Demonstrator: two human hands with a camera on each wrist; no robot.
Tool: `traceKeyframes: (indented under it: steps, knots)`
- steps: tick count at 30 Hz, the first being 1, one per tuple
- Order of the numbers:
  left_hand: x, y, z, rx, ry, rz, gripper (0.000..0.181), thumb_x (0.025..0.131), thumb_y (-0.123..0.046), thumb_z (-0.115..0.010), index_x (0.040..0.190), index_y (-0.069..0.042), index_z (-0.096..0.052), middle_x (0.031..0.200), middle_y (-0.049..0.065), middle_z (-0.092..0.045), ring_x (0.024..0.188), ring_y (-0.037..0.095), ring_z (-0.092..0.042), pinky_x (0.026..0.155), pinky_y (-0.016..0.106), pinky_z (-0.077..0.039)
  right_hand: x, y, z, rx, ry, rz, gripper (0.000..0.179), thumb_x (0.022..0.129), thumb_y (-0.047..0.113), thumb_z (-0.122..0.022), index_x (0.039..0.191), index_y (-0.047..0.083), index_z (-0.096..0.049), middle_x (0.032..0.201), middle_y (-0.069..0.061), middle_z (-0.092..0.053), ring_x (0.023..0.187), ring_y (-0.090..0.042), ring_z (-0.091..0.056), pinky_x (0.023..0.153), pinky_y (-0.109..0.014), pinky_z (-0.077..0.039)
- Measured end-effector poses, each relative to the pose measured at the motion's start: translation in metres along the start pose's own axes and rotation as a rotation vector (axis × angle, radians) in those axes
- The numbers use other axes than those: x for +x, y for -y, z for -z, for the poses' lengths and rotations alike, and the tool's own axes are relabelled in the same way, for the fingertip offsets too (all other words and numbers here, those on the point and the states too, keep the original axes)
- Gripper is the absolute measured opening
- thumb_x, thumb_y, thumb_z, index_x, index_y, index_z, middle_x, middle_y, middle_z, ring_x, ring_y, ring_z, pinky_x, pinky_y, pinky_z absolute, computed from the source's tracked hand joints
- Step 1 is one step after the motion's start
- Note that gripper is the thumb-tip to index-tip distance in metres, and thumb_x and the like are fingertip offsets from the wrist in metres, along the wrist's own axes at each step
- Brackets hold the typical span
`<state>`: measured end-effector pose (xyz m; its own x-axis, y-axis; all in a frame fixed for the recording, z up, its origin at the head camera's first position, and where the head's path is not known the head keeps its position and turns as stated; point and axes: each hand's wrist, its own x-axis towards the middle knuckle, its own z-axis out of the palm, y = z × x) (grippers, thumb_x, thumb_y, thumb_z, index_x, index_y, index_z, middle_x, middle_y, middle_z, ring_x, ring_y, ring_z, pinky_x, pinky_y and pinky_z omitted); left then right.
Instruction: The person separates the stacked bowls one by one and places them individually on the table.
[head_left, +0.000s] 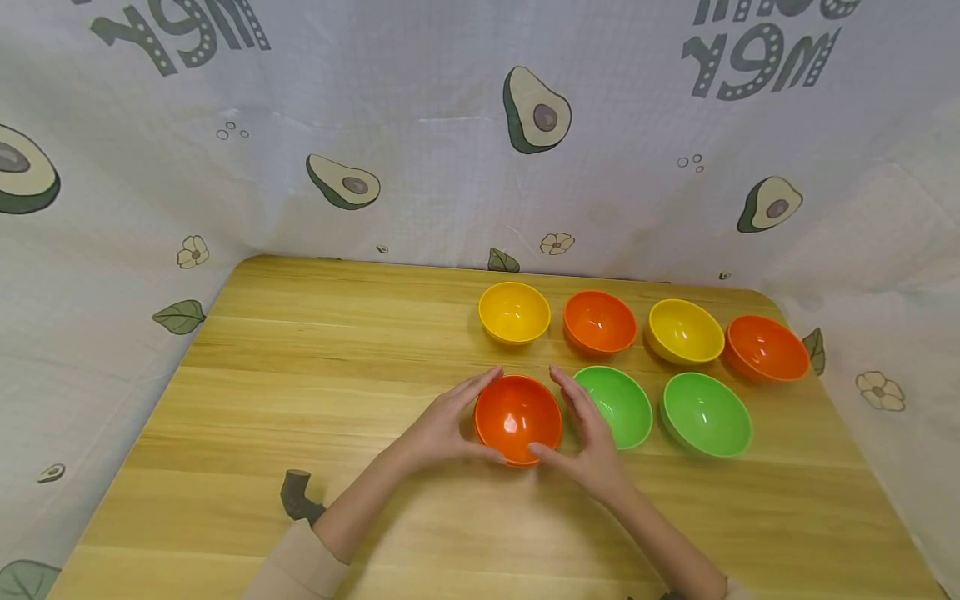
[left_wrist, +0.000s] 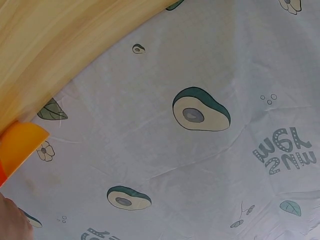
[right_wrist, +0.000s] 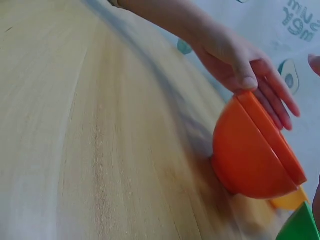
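Two nested orange bowls stand between both hands in the head view. The right wrist view shows their doubled rims, one orange bowl inside the other. My left hand lies along the left side, fingers fairly straight; its thumb touches or nearly touches the near rim. On the other side is my right hand, fingers extended and apart from the bowls, its thumb overlapping the near rim in view. Beside that hand sits a green bowl, partly covered by it. The left wrist view catches only a bit of hand.
Another green bowl stands farther right. Behind, in a row, are a yellow bowl, an orange bowl, a second yellow bowl and another orange bowl. The wooden table meets a printed cloth at the back.
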<state>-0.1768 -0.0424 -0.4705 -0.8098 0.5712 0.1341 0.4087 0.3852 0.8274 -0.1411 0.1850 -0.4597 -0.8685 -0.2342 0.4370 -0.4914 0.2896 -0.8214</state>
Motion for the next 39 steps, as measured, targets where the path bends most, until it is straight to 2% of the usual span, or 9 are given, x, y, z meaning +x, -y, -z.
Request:
traceKeyframes:
  steps: [2, 5, 9, 12, 13, 18, 25, 29, 39]
  knots:
    - [0.000, 0.000, 0.000, 0.002, 0.000, 0.001, 0.105, 0.064, -0.041, -0.082, 0.146, -0.036, -0.018, 0.147, -0.014, -0.030, 0.134, 0.011, -0.030, 0.107, 0.041, -0.031, 0.003, 0.008, -0.003, -0.023, -0.004, -0.016, 0.089, 0.060, -0.010, -0.079, 0.137, -0.007, -0.035, 0.140, -0.019, -0.039, 0.130, -0.015, -0.035, 0.106, -0.015, -0.025]
    - [0.000, 0.000, 0.000, 0.004, -0.002, 0.000, 0.104, 0.064, -0.041, -0.082, 0.147, -0.034, -0.019, 0.147, -0.012, -0.031, 0.134, 0.013, -0.031, 0.106, 0.043, -0.032, 0.008, 0.025, -0.006, -0.088, -0.001, -0.094, 0.084, 0.062, -0.007, -0.079, 0.135, -0.008, -0.037, 0.138, -0.022, -0.040, 0.128, -0.024, -0.037, 0.104, -0.014, -0.027]
    - [0.000, 0.000, 0.000, 0.012, -0.003, -0.004, 0.104, 0.064, -0.041, -0.082, 0.147, -0.031, -0.021, 0.147, -0.010, -0.032, 0.134, 0.016, -0.032, 0.106, 0.045, -0.033, 0.010, 0.036, -0.010, -0.164, 0.016, -0.149, 0.080, 0.065, -0.002, -0.079, 0.133, -0.008, -0.039, 0.136, -0.025, -0.041, 0.125, -0.036, -0.038, 0.105, -0.038, -0.034]
    - [0.000, 0.000, 0.000, 0.017, -0.004, -0.004, 0.103, 0.064, -0.041, -0.082, 0.147, -0.027, -0.022, 0.147, -0.009, -0.032, 0.134, 0.017, -0.032, 0.105, 0.046, -0.033, 0.008, 0.028, -0.012, -0.179, 0.021, -0.148, 0.080, 0.065, 0.001, -0.080, 0.134, -0.004, -0.040, 0.137, -0.024, -0.041, 0.126, -0.039, -0.037, 0.099, -0.059, -0.033]
    - [0.000, -0.001, 0.000, 0.017, -0.005, -0.005, 0.103, 0.064, -0.041, -0.082, 0.147, -0.027, -0.022, 0.148, -0.008, -0.032, 0.134, 0.018, -0.032, 0.106, 0.046, -0.033, 0.007, 0.023, -0.012, -0.178, 0.022, -0.148, 0.081, 0.065, 0.002, -0.080, 0.135, -0.001, -0.041, 0.138, -0.023, -0.040, 0.127, -0.039, -0.037, 0.099, -0.061, -0.032]
    - [0.000, 0.000, -0.001, 0.017, -0.010, -0.010, 0.104, 0.064, -0.041, -0.082, 0.147, -0.031, -0.021, 0.148, -0.008, -0.032, 0.134, 0.018, -0.032, 0.105, 0.046, -0.033, 0.001, 0.001, -0.013, -0.179, 0.043, -0.186, 0.082, 0.067, 0.013, -0.082, 0.138, 0.010, -0.040, 0.143, -0.014, -0.036, 0.131, -0.033, -0.034, 0.098, -0.062, -0.032]
    - [-0.001, 0.000, -0.001, 0.016, -0.006, -0.011, 0.104, 0.064, -0.043, -0.081, 0.147, -0.030, -0.021, 0.148, -0.009, -0.030, 0.135, 0.017, -0.030, 0.106, 0.046, -0.033, -0.002, -0.007, -0.015, -0.200, 0.083, -0.234, 0.087, 0.065, 0.029, -0.084, 0.140, 0.017, -0.039, 0.146, -0.009, -0.033, 0.131, -0.032, -0.033, 0.095, -0.061, -0.036]
    - [-0.001, -0.001, 0.000, 0.012, 0.005, -0.005, 0.104, 0.065, -0.041, -0.082, 0.147, -0.036, -0.018, 0.149, -0.011, -0.028, 0.136, 0.016, -0.029, 0.106, 0.046, -0.032, -0.003, -0.009, -0.016, -0.207, 0.090, -0.219, 0.097, 0.058, 0.032, -0.088, 0.140, 0.018, -0.039, 0.146, -0.010, -0.032, 0.131, -0.031, -0.033, 0.096, -0.060, -0.036]
    - [-0.002, -0.002, 0.001, 0.026, 0.024, -0.007, 0.106, 0.065, -0.042, -0.082, 0.147, -0.034, -0.016, 0.150, -0.012, -0.024, 0.136, 0.016, -0.028, 0.106, 0.046, -0.032, -0.003, -0.015, -0.015, -0.245, 0.123, -0.166, 0.106, 0.051, 0.037, -0.090, 0.141, 0.018, -0.037, 0.146, -0.012, -0.033, 0.130, -0.032, -0.035, 0.096, -0.059, -0.038]
